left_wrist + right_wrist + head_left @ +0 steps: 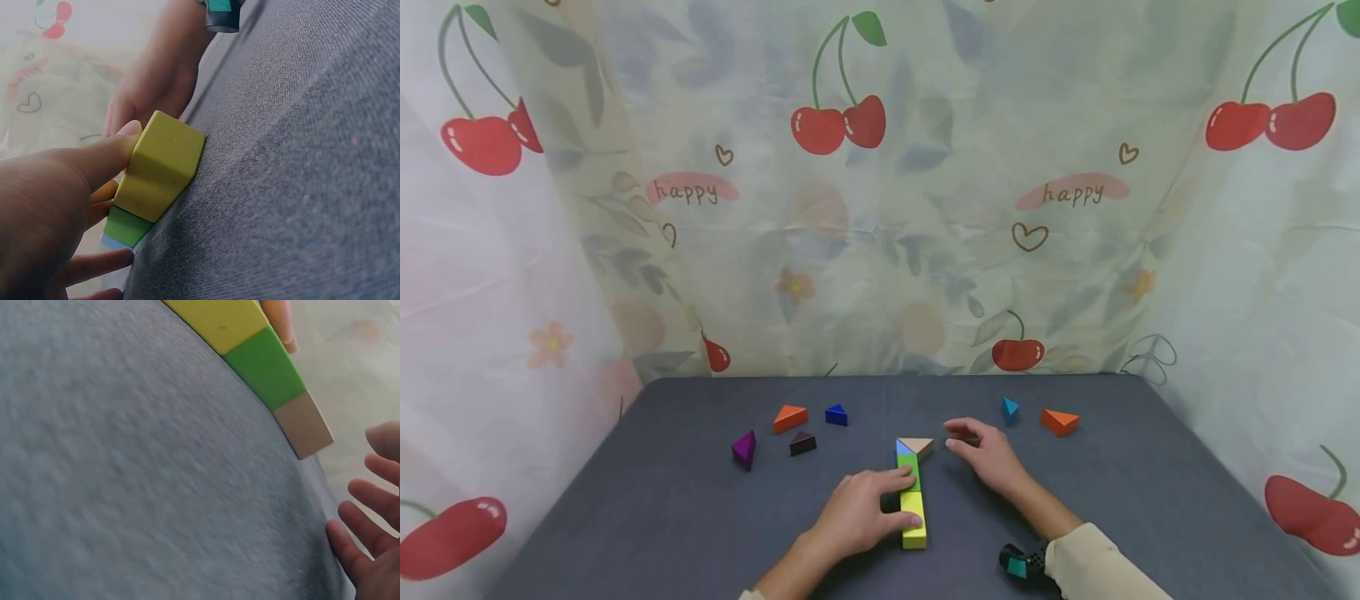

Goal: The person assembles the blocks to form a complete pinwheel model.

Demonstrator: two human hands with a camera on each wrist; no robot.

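Observation:
A row of toy blocks runs away from me: a yellow block point(914, 533) nearest, a green block point(913, 483) behind it, then a small light-blue triangle block point(902, 448) and a natural-wood triangle block point(919, 445) at the far end. My left hand point(859, 510) lies at the row's left side, its thumb on the yellow block's top and a fingertip on the green one. Right of the wooden triangle hovers my right hand point(988, 457), apart from it, holding nothing. The right wrist view shows that hand's fingers point(362, 528) spread beyond the wooden triangle.
Behind and left of the row lie orange point(790, 417), dark-blue point(837, 415), black point(802, 443) and purple point(743, 450) triangle blocks. Back right are a light-blue point(1010, 410) and an orange triangle block point(1060, 422). A patterned curtain point(880, 250) encloses the dark table point(662, 508).

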